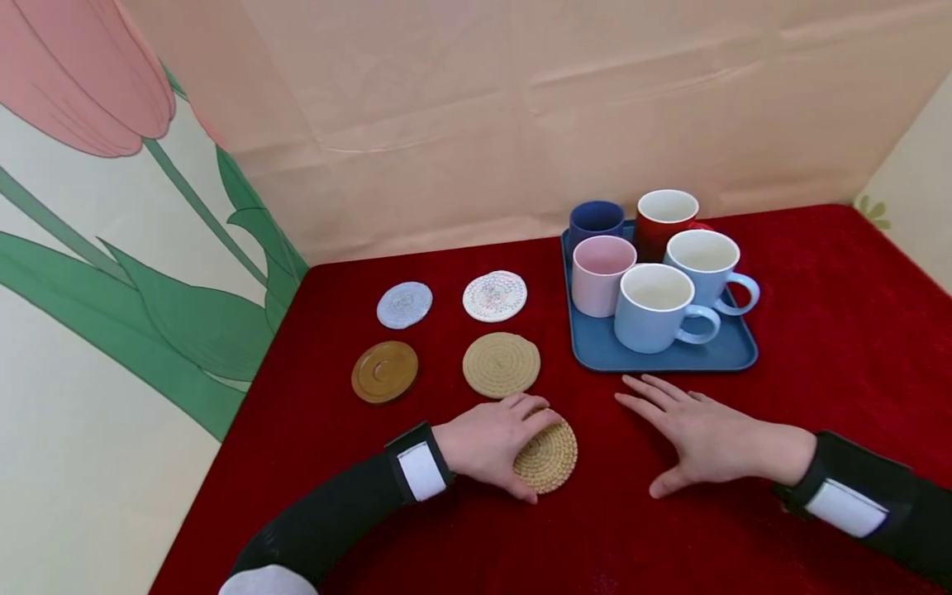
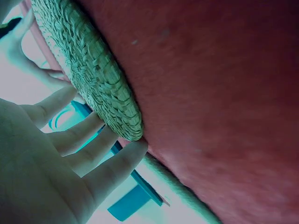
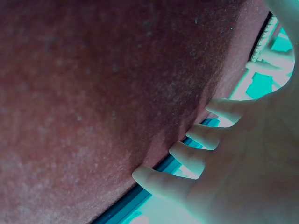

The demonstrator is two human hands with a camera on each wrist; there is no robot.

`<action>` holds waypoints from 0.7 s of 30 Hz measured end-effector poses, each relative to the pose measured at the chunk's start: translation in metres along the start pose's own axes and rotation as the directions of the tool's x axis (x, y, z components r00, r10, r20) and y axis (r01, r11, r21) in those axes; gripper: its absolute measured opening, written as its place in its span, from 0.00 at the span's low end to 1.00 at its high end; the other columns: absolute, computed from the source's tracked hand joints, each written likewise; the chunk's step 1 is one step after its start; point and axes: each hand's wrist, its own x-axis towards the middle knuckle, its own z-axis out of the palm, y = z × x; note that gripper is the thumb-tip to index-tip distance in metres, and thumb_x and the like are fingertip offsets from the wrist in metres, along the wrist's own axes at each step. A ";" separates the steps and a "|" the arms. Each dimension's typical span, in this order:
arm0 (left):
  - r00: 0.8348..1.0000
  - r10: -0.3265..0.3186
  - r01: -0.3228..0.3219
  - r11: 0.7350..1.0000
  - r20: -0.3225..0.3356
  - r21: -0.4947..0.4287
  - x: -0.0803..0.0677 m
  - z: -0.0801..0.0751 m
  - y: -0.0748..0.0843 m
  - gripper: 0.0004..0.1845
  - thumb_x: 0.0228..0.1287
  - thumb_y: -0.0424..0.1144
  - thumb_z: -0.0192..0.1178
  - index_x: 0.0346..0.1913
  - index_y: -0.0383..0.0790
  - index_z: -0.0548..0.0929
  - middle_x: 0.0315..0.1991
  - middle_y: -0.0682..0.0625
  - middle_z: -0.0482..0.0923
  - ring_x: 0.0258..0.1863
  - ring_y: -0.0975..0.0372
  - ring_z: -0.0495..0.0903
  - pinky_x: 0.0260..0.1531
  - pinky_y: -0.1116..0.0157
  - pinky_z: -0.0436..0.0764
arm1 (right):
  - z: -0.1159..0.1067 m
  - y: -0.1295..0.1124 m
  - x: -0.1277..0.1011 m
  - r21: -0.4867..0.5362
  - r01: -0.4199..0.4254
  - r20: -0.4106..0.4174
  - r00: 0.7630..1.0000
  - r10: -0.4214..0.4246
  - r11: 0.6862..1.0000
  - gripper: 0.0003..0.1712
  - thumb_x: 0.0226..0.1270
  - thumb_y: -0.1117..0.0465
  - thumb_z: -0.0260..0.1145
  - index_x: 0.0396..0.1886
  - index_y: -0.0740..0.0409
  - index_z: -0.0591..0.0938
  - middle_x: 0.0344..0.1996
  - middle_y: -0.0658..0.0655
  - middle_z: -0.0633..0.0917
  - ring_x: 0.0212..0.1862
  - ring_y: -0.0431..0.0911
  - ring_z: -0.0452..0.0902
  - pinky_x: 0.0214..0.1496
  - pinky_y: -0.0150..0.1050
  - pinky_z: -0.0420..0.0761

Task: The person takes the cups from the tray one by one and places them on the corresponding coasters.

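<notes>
Red velvet-like cloth (image 1: pixel 818 330) is covering a table, and a person in black sleeves is reaching both hands onto its near part. The left hand (image 1: pixel 487 442) is lying over the left side of a round woven straw coaster (image 1: pixel 548 453), with its thumb at the near edge and its fingers curving over the far edge, so it is gripping the coaster lightly against the cloth. In the left wrist view, the same coaster (image 2: pixel 88 65) is filling the upper left, its braided rim touching the fingers (image 2: pixel 112 168). The right hand (image 1: pixel 699 434) is resting flat on the cloth just to the right, well apart from the coaster, with its fingers spread and straight and its thumb pointing toward the near edge; it is holding nothing. In the right wrist view, its fingertips (image 3: pixel 159 179) are pressing onto the red fabric.

Beyond the left hand, four more coasters are lying in two rows: a larger woven tan coaster (image 1: pixel 502 364) and a glossy brown coaster (image 1: pixel 384 371) in the nearer row, a pale blue coaster (image 1: pixel 404 305) and a white speckled coaster (image 1: pixel 494 296) in the farther row. To the far right, a blue tray (image 1: pixel 669 355) is holding five mugs: two light blue mugs (image 1: pixel 654 307) with handles pointing right, a pink mug (image 1: pixel 601 274), a navy mug (image 1: pixel 596 221) and a red mug (image 1: pixel 664 219).
</notes>
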 end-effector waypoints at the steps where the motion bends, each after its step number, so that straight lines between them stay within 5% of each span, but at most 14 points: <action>1: 1.000 -0.002 0.002 1.000 -0.005 -0.005 -0.002 0.001 -0.001 0.51 0.47 0.66 0.69 0.72 0.51 0.59 0.67 0.51 0.60 0.65 0.61 0.60 0.57 0.66 0.70 | 0.000 0.000 0.000 0.002 -0.002 0.001 1.000 0.002 1.000 0.65 0.40 0.27 0.71 0.75 0.54 0.60 0.74 0.63 0.53 0.71 0.66 0.45 0.59 0.73 0.57; 21: 0.989 -0.129 0.124 0.989 -0.069 -0.075 -0.058 0.011 -0.019 0.53 0.46 0.64 0.72 0.74 0.54 0.60 0.66 0.49 0.61 0.63 0.59 0.62 0.53 0.65 0.74 | -0.001 0.003 0.000 0.009 0.001 0.016 1.000 -0.001 1.000 0.65 0.42 0.27 0.71 0.75 0.54 0.59 0.75 0.63 0.52 0.72 0.66 0.44 0.59 0.74 0.56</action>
